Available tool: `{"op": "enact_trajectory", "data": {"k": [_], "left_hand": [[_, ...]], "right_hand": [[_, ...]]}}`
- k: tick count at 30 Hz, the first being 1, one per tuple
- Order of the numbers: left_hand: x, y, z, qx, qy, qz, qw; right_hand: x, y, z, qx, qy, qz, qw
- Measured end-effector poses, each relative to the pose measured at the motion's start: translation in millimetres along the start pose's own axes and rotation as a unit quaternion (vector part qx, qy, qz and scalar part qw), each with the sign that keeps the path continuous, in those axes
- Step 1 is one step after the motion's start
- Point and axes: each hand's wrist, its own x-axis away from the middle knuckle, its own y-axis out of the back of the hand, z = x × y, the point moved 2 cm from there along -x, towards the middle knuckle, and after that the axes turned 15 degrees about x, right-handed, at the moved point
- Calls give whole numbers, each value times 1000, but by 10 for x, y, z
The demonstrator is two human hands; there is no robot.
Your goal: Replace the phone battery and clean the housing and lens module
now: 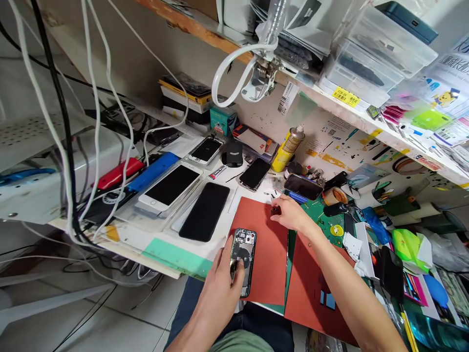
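Observation:
An opened smartphone (247, 261) with its inner parts bare lies upright to me over the near edge of a red-brown mat (262, 244). My left hand (222, 278) grips it from the left side, thumb across its lower part. Farther up, at the mat's far right corner, my right hand (289, 213) pinches a small dark part (275, 210); what kind of part it is I cannot make out. Several tiny dark pieces lie on the white table just beyond those fingers.
Left of the mat lie a black phone screen (205, 211) and a white phone (171, 186). A yellow spray can (288, 148) stands at the back. A second red-brown mat (315, 286) and a tool clutter are on the right. A white ring lamp (234, 73) hangs above.

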Motion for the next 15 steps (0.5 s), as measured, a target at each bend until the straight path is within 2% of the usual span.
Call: {"op": "enact_trajectory", "data": {"k": [4, 8, 15], "left_hand": [[115, -47, 27, -77, -40, 13, 996], [194, -110, 107, -163, -144, -12, 976], [267, -212, 254, -245, -213, -53, 944]], "right_hand": [[-31, -26, -16, 17, 4, 13, 1000], [-42, -37, -30, 24, 12, 15, 1000], [-35, -31, -46, -5, 18, 1, 1000]]}}
